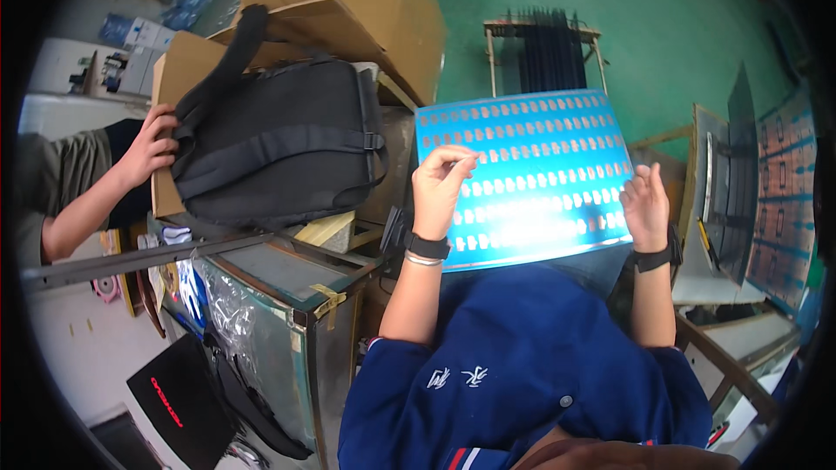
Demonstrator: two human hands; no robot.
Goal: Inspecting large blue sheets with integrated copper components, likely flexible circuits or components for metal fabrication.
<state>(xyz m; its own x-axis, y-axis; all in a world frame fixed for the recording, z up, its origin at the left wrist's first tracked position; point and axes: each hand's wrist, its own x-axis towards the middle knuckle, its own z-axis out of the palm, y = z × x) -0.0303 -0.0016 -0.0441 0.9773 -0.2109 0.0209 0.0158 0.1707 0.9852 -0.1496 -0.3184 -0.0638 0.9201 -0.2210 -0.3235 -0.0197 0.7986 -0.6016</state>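
A blue sheet (522,126) with rows of small copper-coloured shapes lies flat in front of my body, with bright glare across its lower half. Over its left side is my left hand (440,187), thumb and forefinger pinched together; whatever is between them is too small to name. At the right edge of the sheet my right hand (644,207) is raised with its fingers curled closed, and I cannot make out what, if anything, they hold. Each wrist wears a black band.
To the left, a black backpack (283,144) sits in a cardboard box (174,70), where another person's hand (155,146) rests. A glass-topped metal cabinet (270,274) stands nearer. A dark rack (550,57) is beyond the sheet; patterned panels (779,196) stand at right.
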